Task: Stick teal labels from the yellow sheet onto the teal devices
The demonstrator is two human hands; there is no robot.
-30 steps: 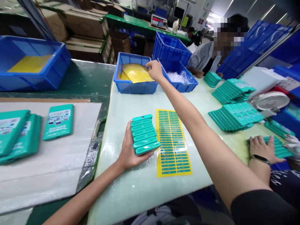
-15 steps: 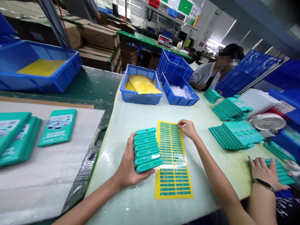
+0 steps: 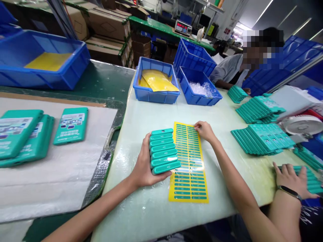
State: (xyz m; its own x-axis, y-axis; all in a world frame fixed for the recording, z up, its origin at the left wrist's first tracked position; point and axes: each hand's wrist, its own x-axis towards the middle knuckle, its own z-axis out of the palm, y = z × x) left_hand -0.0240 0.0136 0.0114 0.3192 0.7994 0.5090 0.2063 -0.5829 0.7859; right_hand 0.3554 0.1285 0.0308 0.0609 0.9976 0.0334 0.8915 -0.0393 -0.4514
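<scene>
A stack of several green slabs (image 3: 164, 151), their narrow edges facing up, is gripped by my left hand (image 3: 147, 164) above the pale table. Just right of the stack lies a yellow sheet (image 3: 189, 198) bearing two columns of narrow green labels. At its upper right corner, my right hand (image 3: 203, 130) has thumb and fingers pinched together. Whether a label is between those fingertips is too small to tell.
Blue bins (image 3: 156, 95) with yellow sheets and clear plastic stand at the back. Green slabs (image 3: 262, 137) are piled on the right, near a person's hand (image 3: 292, 181) with a wristband. More slabs (image 3: 72, 126) lie on the left mat. Another person (image 3: 232, 70) sits behind.
The view has shifted, so most things appear slightly higher and further right. The left hand still holds the stack, and the right hand remains at the sheet's upper corner.
</scene>
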